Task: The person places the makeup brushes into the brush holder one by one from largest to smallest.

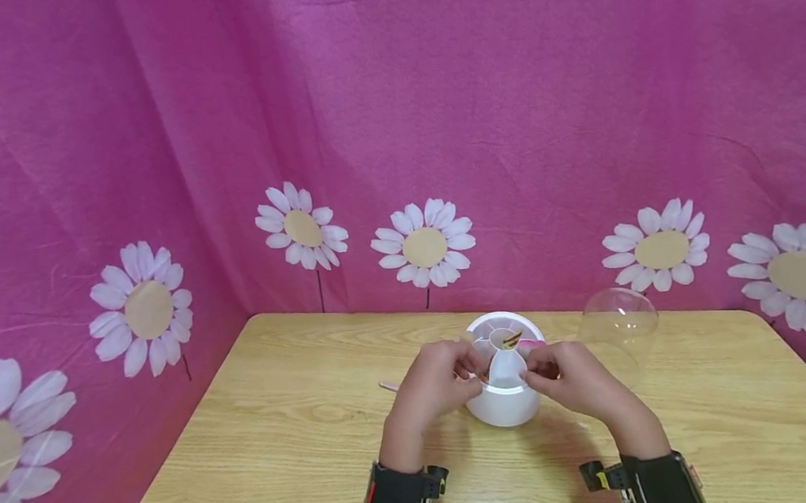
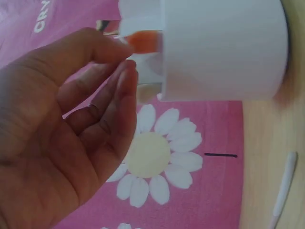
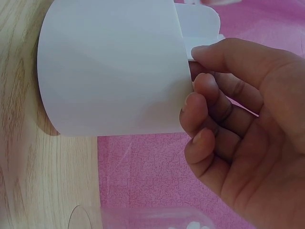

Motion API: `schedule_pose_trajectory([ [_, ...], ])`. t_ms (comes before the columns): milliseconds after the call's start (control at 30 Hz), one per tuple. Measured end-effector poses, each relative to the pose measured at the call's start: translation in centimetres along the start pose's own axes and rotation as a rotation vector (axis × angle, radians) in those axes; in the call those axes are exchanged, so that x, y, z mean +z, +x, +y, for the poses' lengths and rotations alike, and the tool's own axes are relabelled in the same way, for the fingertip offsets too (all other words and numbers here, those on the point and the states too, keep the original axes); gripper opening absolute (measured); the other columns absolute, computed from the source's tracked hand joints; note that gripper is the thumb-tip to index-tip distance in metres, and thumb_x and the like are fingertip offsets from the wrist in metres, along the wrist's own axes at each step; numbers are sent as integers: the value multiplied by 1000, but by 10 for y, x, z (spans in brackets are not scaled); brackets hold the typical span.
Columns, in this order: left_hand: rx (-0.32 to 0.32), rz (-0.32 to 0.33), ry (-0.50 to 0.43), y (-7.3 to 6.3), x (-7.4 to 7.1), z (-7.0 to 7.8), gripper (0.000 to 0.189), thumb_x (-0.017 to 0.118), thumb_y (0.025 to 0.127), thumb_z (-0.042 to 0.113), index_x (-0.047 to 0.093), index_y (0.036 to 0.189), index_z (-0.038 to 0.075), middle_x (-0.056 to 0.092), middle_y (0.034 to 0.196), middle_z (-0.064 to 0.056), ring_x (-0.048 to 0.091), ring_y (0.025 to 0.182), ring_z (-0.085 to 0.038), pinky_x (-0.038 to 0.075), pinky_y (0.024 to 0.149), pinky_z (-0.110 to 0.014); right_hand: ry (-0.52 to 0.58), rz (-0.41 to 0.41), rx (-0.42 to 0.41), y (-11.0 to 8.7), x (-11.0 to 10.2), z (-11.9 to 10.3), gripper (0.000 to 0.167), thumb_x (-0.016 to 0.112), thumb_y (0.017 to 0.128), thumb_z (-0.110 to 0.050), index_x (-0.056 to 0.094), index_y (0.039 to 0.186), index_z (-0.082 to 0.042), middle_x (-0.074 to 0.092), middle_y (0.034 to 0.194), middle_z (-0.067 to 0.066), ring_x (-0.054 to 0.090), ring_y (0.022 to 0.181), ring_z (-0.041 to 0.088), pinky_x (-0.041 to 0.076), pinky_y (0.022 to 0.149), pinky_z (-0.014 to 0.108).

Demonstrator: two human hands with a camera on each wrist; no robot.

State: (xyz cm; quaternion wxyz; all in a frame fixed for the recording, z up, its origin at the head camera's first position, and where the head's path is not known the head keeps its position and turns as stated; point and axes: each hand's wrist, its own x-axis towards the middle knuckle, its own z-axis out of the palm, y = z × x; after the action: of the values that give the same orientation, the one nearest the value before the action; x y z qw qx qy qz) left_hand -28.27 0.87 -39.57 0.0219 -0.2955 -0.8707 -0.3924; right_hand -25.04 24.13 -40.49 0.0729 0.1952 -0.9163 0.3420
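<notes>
A round white organizer (image 1: 504,406) with several compartments stands upright on the table. In its middle cup are thin dark-and-yellow pieces (image 1: 511,341), and something pink (image 1: 529,346) shows at its right side. My left hand (image 1: 441,374) is at the near left rim, where thumb and index finger pinch the end of a small orange piece (image 2: 145,42) that reaches inside the wall. At the near right rim, my right hand (image 1: 571,373) pinches the edge of a white divider (image 3: 202,21) between thumb and index finger; its other fingers curl beside the outer wall.
A clear dome cover (image 1: 621,327) stands to the right of the organizer, behind the right hand. A thin white stick (image 2: 286,186) lies on the wooden table (image 1: 285,461) to the left. A pink cloth (image 1: 506,109) with daisies hangs behind and at the left.
</notes>
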Motion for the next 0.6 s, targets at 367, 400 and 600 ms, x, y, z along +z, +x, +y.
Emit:
schedule_pose_trajectory([
  [367,14,80,94,4,7,-1,4,79,88,12,76,91,13,68,84,5,63,79,-9,50,69,-20,-10,5,-12,-1,0,0,21,74,88,-2,64,73,-13,51,67,-7,46,65,8,41,57,23],
  [400,16,99,90,4,7,0,4,78,89,13,76,92,13,69,84,5,63,79,-8,50,69,-20,-11,7,-15,-1,0,0,22,74,88,-2,63,73,-13,50,67,-7,46,64,8,41,57,23],
  [600,25,161,72,7,13,4,7,77,90,10,76,97,12,72,85,5,64,78,-5,52,71,-19,-4,2,-5,0,0,-1,19,74,89,-2,65,75,-12,52,68,-6,47,65,9,42,57,23],
])
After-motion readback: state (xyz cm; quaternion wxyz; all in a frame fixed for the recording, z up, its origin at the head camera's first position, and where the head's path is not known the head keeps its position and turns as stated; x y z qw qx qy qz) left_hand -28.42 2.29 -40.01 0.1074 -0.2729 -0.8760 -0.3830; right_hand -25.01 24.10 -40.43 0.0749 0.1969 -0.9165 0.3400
